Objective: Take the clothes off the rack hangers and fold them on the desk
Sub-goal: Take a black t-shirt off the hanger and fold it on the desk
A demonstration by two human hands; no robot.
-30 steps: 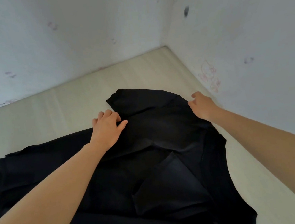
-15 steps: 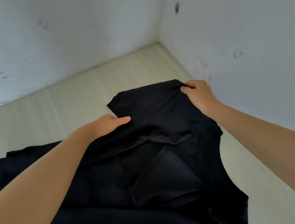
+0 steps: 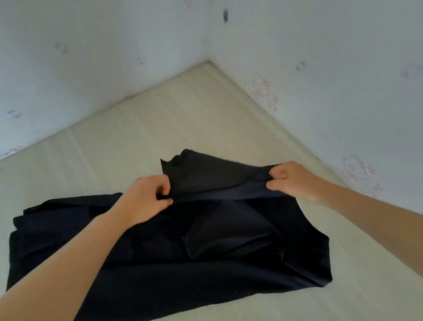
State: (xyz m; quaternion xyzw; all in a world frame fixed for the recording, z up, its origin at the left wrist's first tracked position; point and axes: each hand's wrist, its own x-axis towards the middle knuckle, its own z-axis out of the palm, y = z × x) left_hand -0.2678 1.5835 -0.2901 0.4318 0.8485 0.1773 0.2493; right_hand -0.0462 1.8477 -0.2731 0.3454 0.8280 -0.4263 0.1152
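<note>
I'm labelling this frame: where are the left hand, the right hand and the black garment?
left hand (image 3: pixel 144 199), head view, back of the hand.
right hand (image 3: pixel 291 181), head view, knuckles.
black garment (image 3: pixel 192 277), head view, flat lower panel.

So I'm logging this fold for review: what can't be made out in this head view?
- Black fabric garment: type unclear; dark folds hide its seams, and the forearms cover part.
- Left hand and right hand: fingertips in each grip tucked into cloth.
- Pale wooden desk: cut off by the frame's bottom edge.
- Rack, hangers: out of view.

left hand (image 3: pixel 144 199): bare, no rings | right hand (image 3: pixel 294 180): bare | forearms: bare, no sleeves, no watch
</note>
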